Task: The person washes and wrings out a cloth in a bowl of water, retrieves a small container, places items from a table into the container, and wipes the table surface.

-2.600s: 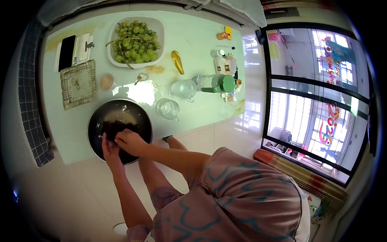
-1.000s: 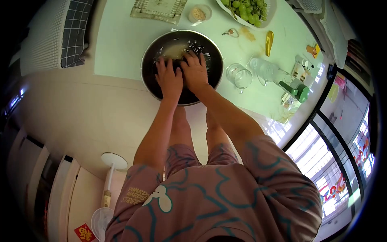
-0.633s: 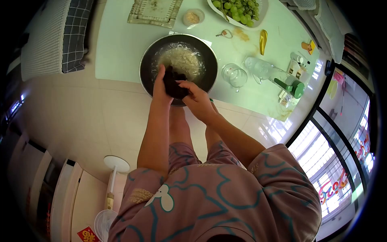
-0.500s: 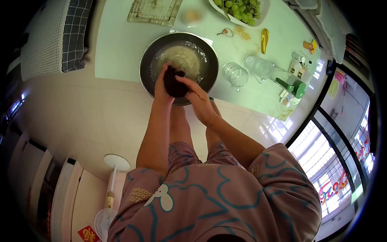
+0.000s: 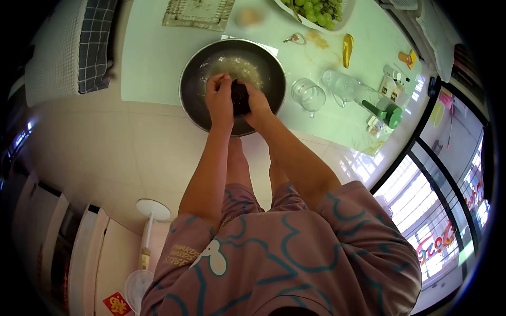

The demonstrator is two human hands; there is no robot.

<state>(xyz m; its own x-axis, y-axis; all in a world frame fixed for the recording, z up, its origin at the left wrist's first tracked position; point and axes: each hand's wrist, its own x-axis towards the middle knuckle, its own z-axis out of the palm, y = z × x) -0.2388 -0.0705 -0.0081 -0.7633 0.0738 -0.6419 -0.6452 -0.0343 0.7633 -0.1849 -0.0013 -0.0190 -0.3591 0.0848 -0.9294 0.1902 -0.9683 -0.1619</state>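
A dark round pan [image 5: 192, 68] with cloudy water [image 5: 240, 67] in it stands at the table's edge. Over the water, a dark brown, nearly black clump [image 5: 240, 100] is held between my two hands; its exact kind cannot be made out. My left hand [image 5: 218, 100] is curled against the clump's left side, fingers bent toward it. On the other side, my right hand [image 5: 257, 103] grips it, with part of the fingers hidden behind the clump.
Right of the pan are a glass mug [image 5: 309, 95] and a green-lidded pitcher [image 5: 363, 100] lying on its side. Behind are a bowl of green grapes [image 5: 316, 11], a ring-like metal item [image 5: 296, 38], a golden-yellow object [image 5: 347, 51] and a glass tray [image 5: 197, 14].
My hands have drawn to either side of the clump, and the left fingers have curled. The clump has moved slightly right and up in view.
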